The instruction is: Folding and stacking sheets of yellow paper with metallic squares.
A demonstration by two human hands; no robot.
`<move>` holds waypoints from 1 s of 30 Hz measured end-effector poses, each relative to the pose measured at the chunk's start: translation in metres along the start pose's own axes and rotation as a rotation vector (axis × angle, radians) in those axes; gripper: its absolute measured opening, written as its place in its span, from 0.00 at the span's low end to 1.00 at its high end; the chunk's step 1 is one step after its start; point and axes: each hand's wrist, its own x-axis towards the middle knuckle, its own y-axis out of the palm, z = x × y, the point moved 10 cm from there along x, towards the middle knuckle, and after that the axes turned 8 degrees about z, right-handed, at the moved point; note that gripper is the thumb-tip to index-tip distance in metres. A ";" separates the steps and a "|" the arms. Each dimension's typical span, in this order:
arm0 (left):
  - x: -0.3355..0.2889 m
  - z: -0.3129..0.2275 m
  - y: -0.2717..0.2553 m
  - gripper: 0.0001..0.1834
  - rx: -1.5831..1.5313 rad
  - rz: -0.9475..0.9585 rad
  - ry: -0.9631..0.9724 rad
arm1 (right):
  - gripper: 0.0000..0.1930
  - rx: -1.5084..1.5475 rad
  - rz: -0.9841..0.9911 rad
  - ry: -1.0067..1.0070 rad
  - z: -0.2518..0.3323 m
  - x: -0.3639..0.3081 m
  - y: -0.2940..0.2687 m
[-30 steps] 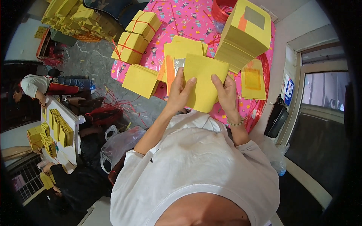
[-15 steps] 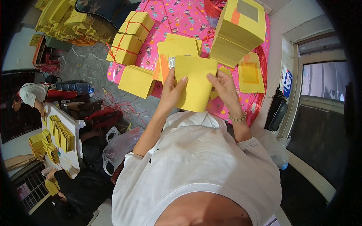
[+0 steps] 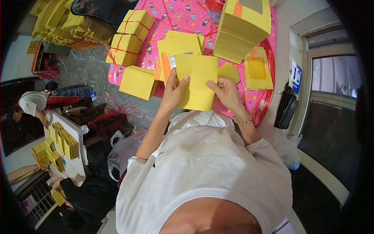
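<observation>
Both of my hands hold yellow paper (image 3: 198, 84) upright in front of me, over the near edge of the pink table. My left hand (image 3: 173, 90) grips its left edge, thumb on the near face and fingers behind. On the right edge, my right hand (image 3: 229, 93) pinches it the same way, with a beaded bracelet at the wrist. How many sheets are held cannot be made out. Just behind lie loose yellow sheets (image 3: 183, 42) with orange and silver patches, partly hidden by the held paper. A small yellow piece (image 3: 229, 72) lies beside my right hand.
A tall yellow paper stack (image 3: 237, 35) stands at the back right of the pink-covered table (image 3: 177, 15). Red-tied bundles (image 3: 124, 50) and a loose stack (image 3: 137, 82) line its left side. Red strands (image 3: 270, 66) run along the right edge. Two people sit at a white table (image 3: 80, 150).
The held paper, bowed with a curled right edge before, is now flatter and more square. My right hand has slid slightly lower along its edge. The view has shifted a little.
</observation>
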 end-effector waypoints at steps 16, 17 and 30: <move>0.002 -0.006 -0.006 0.16 0.172 -0.079 0.095 | 0.12 0.121 0.060 0.056 -0.014 -0.013 0.015; 0.004 -0.005 -0.005 0.16 0.173 -0.078 0.094 | 0.12 0.105 0.042 0.020 -0.012 -0.014 0.013; 0.011 -0.004 0.018 0.12 0.380 0.081 0.067 | 0.09 0.241 -0.157 -0.003 -0.011 -0.019 -0.026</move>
